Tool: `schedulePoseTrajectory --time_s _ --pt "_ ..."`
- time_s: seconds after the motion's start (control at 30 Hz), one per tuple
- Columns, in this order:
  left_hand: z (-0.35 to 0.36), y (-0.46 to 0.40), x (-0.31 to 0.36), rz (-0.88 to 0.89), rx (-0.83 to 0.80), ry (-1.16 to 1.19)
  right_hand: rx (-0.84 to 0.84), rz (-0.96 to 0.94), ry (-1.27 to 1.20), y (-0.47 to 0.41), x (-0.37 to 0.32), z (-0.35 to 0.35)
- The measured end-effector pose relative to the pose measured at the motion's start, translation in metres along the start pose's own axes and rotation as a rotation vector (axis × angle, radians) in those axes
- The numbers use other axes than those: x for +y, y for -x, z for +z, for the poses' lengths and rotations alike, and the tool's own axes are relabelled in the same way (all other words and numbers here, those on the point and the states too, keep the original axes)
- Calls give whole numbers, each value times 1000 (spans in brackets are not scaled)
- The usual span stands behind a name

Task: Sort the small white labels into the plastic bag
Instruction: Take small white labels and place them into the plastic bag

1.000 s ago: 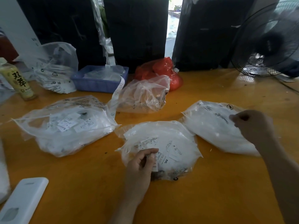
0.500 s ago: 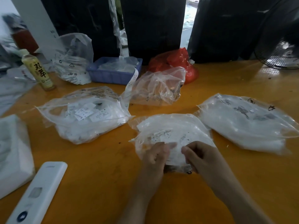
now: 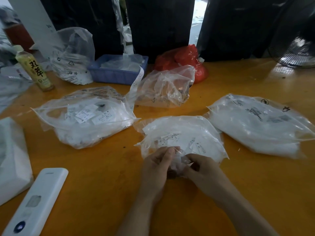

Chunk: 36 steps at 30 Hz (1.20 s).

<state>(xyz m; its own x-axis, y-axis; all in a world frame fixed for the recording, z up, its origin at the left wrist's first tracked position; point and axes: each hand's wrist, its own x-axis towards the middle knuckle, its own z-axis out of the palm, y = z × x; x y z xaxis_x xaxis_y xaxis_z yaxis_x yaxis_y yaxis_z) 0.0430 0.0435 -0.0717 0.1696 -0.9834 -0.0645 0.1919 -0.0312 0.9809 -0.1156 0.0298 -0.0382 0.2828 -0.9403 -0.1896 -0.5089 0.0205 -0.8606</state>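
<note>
A clear plastic bag [image 3: 184,133] full of small white labels [image 3: 199,147] lies on the orange table in front of me. My left hand [image 3: 156,166] pinches the bag's near edge from the left. My right hand [image 3: 202,169] grips the same crumpled edge from the right, so both hands meet at the bag's near end. A second bag with labels [image 3: 85,118] lies to the left, and a third white-filled bag [image 3: 259,126] lies to the right.
A white remote-like device [image 3: 35,201] and a white packet [image 3: 12,160] sit at the near left. Further back are a drink bottle [image 3: 34,68], a blue tray [image 3: 117,70], a crumpled clear bag [image 3: 165,87], a red bag [image 3: 184,60] and a fan [image 3: 296,53].
My right hand left the right-hand bag and came to the middle bag, joining my left hand at its near edge. The view shifted left and closer.
</note>
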Motion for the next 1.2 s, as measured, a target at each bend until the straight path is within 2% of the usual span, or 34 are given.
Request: schedulePoseTrajectory --time_s 0.1,0.2,0.27,0.37,0.43,0.57,0.83,1.1,1.2 --pt "0 0 0 -17 9 49 98 6 -51 -1 -1 3" --pt "2 -3 0 -24 30 120 191 76 -266 0 1 -2" --pt "3 -5 0 -19 43 133 201 103 -355 3 4 -6" --pt "3 -6 -1 -10 87 117 201 48 -410 8 7 -7" --pt "2 -5 -1 2 88 99 215 6 -410 11 8 -8" --pt "1 -4 1 -15 62 222 233 -28 -416 12 12 -10" --pt "1 -6 -1 -50 85 283 161 -24 -517 13 16 -12" --pt "2 -7 -1 -48 83 428 253 -22 -626 12 21 -16" --pt "1 -7 -2 -48 83 444 381 -74 -488 12 20 -17"
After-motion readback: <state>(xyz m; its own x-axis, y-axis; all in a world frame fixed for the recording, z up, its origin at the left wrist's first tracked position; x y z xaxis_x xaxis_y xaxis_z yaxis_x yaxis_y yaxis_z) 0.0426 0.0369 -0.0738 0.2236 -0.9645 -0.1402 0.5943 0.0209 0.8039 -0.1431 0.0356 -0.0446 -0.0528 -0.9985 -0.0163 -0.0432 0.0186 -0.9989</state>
